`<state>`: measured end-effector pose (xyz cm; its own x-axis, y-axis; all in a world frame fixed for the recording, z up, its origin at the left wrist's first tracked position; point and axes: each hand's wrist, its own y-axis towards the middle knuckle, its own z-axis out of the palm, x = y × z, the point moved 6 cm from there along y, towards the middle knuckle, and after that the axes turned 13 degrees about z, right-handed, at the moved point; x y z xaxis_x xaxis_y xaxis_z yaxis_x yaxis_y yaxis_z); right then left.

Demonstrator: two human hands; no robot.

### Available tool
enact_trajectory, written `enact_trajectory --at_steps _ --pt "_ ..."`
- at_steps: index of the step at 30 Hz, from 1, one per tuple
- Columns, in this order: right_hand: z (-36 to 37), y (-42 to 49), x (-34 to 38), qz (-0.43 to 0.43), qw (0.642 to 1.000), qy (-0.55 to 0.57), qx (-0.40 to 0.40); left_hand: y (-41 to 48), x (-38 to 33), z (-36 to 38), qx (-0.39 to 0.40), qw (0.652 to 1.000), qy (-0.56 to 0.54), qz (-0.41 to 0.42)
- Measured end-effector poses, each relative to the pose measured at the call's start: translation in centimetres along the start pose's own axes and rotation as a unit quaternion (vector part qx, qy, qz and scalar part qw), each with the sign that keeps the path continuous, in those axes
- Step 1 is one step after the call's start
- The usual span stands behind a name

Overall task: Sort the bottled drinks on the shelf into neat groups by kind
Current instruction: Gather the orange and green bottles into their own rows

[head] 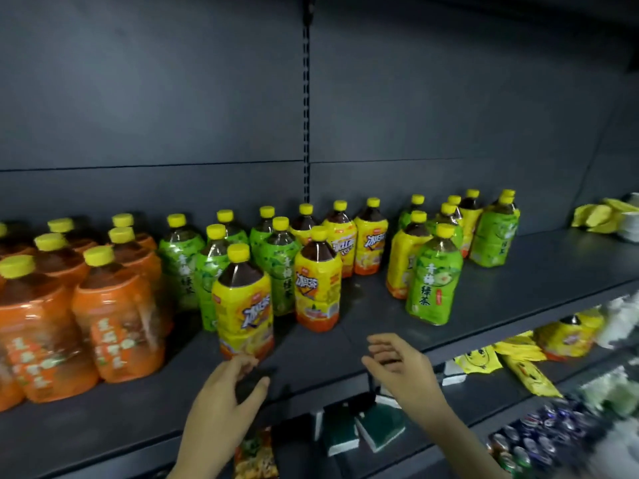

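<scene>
Broadly, the dark shelf (484, 305) looks half sorted. The orange-label bottles (114, 323) stand massed left of the front yellow bottle (243, 302), likely already grouped, while green-label bottles (183, 267) and yellow ones mix behind it. Its label reads 冰红茶, the front green bottle (434, 285) to its right reads 青梅绿茶, and the orange print is blurred. The left hand (224, 399) reaches at its base with fingers loosely curved and empty; the right hand (401, 368) hovers just right of it, also relaxed and empty.

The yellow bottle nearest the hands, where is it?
Head view: the yellow bottle stands left of centre near the shelf front, just beyond the left hand, green bottles behind it.
</scene>
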<state>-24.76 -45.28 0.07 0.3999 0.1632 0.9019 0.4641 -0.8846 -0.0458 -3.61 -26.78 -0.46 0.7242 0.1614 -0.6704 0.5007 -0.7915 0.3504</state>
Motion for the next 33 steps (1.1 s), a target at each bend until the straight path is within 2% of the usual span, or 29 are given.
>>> enact_trajectory --at_steps 3,6,12,17,21,29,33 --pt "-2.9 1.7 -1.5 -0.013 1.000 -0.024 0.004 -0.1 -0.9 1.1 -0.042 0.999 -0.002 -0.033" --pt "-3.7 3.7 -1.7 -0.029 0.998 -0.040 0.025 -0.2 -0.2 0.6 -0.118 0.991 -0.007 -0.061" --pt "-0.2 9.3 0.8 -0.059 0.996 -0.030 0.064 2.1 1.4 -1.2 -0.218 0.972 -0.008 -0.090" --pt "4.6 12.9 3.6 -0.082 0.993 0.033 0.074 5.2 1.8 -0.3 -0.225 0.969 -0.065 -0.073" --pt "6.5 14.7 4.1 -0.062 0.996 0.070 0.001 7.0 1.8 1.0 -0.234 0.969 -0.030 -0.074" --pt "4.9 16.5 2.4 -0.092 0.993 0.069 -0.031 9.2 2.0 2.9 -0.215 0.974 -0.056 -0.046" --pt "3.1 18.8 1.2 -0.073 0.992 0.104 -0.007 9.6 2.1 3.0 -0.217 0.972 -0.067 -0.051"
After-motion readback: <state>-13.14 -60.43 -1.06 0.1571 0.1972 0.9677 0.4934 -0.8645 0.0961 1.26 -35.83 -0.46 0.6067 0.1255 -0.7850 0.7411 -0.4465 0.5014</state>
